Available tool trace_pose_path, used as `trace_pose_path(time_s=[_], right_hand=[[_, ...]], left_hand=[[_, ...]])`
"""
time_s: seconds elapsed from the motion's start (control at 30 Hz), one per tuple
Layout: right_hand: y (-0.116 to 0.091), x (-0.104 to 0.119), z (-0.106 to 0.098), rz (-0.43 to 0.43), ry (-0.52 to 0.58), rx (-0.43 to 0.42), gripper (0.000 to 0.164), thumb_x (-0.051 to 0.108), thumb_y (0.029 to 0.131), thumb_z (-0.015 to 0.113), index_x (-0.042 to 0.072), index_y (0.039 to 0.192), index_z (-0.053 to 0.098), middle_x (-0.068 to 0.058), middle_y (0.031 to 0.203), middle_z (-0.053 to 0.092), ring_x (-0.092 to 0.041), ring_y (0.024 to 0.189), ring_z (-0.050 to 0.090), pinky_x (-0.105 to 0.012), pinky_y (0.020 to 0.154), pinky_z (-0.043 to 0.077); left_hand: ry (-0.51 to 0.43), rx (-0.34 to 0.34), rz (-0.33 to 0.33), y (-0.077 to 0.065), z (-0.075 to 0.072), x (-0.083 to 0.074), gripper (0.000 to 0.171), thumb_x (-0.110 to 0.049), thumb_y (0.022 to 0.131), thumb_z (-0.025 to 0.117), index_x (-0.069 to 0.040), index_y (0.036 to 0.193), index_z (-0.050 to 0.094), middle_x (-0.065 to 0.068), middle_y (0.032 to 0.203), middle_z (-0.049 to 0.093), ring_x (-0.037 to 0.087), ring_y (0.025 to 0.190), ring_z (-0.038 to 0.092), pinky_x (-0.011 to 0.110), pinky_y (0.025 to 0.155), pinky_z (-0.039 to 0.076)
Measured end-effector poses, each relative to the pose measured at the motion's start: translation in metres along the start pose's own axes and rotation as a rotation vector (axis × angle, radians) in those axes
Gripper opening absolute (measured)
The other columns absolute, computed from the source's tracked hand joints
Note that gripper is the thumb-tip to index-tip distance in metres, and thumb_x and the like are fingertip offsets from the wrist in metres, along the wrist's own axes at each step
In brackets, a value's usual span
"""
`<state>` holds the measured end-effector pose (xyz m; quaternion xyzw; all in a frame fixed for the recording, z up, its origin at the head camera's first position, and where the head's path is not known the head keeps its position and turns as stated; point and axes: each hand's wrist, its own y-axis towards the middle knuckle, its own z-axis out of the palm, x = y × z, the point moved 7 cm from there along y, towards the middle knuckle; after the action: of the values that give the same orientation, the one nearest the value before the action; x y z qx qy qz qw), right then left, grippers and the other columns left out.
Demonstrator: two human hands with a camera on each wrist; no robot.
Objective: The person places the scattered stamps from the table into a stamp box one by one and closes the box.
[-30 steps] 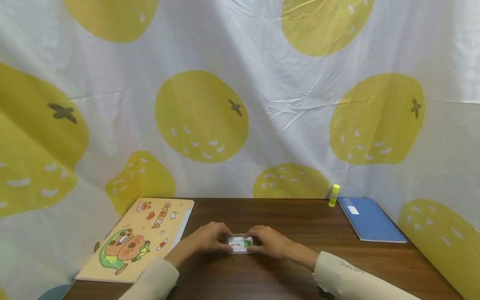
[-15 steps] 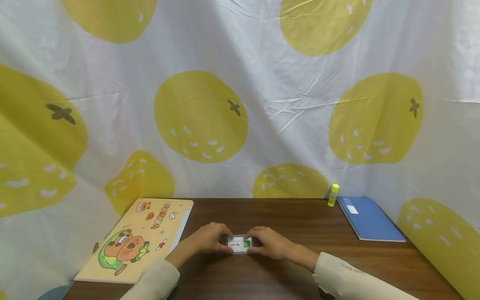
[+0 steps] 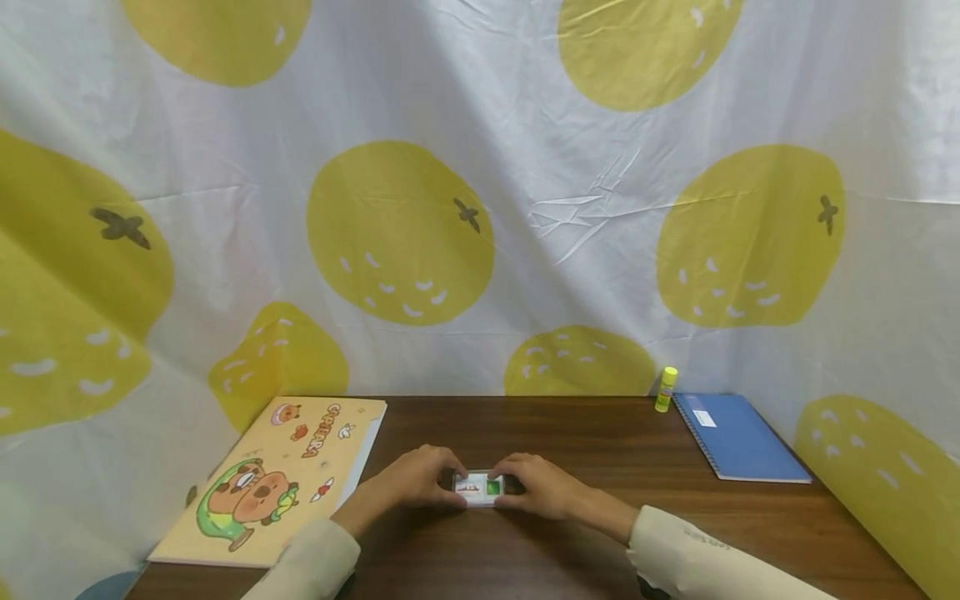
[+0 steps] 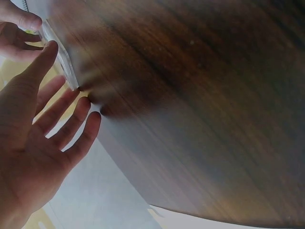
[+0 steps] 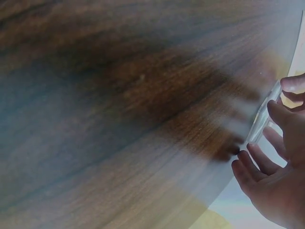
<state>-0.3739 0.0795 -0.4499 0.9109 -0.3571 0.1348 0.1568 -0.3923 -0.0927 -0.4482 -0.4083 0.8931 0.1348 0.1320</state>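
A small flat clear case (image 3: 478, 490) with white and green print inside is between my two hands, near the middle of the table. My left hand (image 3: 422, 477) pinches its left end between thumb and fingers. At the opposite end, my right hand (image 3: 542, 487) grips it the same way. Seen from the left wrist, the case (image 4: 63, 55) shows mostly its thin edge, and the other fingers are spread beside it. From the right wrist, the case's edge (image 5: 259, 119) lies between thumb and fingertips, close to the tabletop. Whether it touches the wood I cannot tell.
An orange capybara folder (image 3: 288, 479) lies on the left of the dark wood table (image 3: 480, 554). A yellow glue stick (image 3: 666, 390) stands at the back right, beside a blue spiral notebook (image 3: 742, 437). A lemon-print curtain (image 3: 555, 250) encloses the back and sides.
Both hands stay in place on the case. Its printed face and the reflections on it look slightly different; the whole view has shifted by a tiny amount.
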Motion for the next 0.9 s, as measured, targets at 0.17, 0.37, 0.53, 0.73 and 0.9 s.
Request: trace_pose_path(time_s=[0.17,0.37,0.53,0.73,0.9], right_hand=[[-0.0008,-0.0009,0.0002,0.011,-0.002,0.002,0.038,0.03,0.094,0.079,0.01,0.125,0.07,-0.014,0.131,0.067,-0.031,0.119,0.064,-0.046,0.097,0.054],[-0.0019,-0.0024,0.0013,0.027,-0.009,0.01,0.038,0.031,0.094,0.079,0.011,0.125,0.07,-0.014,0.132,0.067,-0.032,0.12,0.063,-0.049,0.098,0.053],[-0.0014,-0.0005,0.0004,0.021,-0.028,-0.004,0.039,0.03,0.092,0.081,0.01,0.123,0.071,-0.013,0.13,0.068,-0.031,0.118,0.064,-0.048,0.098,0.053],[0.001,0.0034,-0.0015,-0.004,-0.059,-0.044,0.038,0.027,0.088,0.085,0.008,0.118,0.072,-0.011,0.122,0.071,-0.027,0.111,0.067,-0.043,0.094,0.055],[0.0009,0.0043,-0.0005,-0.031,-0.081,-0.064,0.037,0.027,0.087,0.086,0.008,0.116,0.074,-0.009,0.118,0.073,-0.025,0.109,0.069,-0.04,0.091,0.056]], left_hand=[[0.004,0.003,-0.002,0.0008,0.0009,0.0,0.043,-0.043,0.082,0.088,-0.014,0.112,0.078,-0.001,0.111,0.074,0.017,0.101,0.066,0.038,0.09,0.054],[0.006,0.006,-0.007,0.0014,0.0018,-0.0001,0.043,-0.044,0.081,0.088,-0.015,0.111,0.079,-0.001,0.112,0.074,0.017,0.104,0.066,0.039,0.091,0.054],[-0.002,-0.009,-0.007,0.0007,0.0004,-0.0019,0.043,-0.041,0.08,0.09,-0.013,0.111,0.078,-0.001,0.111,0.074,0.018,0.102,0.066,0.038,0.089,0.054],[-0.018,-0.027,-0.014,-0.0002,-0.0013,-0.0049,0.042,-0.036,0.078,0.092,-0.011,0.108,0.079,0.0,0.109,0.071,0.017,0.092,0.063,0.033,0.079,0.053],[-0.027,-0.024,-0.018,0.0008,0.0,-0.0057,0.042,-0.035,0.076,0.094,-0.01,0.107,0.079,-0.002,0.107,0.069,0.015,0.087,0.062,0.03,0.074,0.052]])
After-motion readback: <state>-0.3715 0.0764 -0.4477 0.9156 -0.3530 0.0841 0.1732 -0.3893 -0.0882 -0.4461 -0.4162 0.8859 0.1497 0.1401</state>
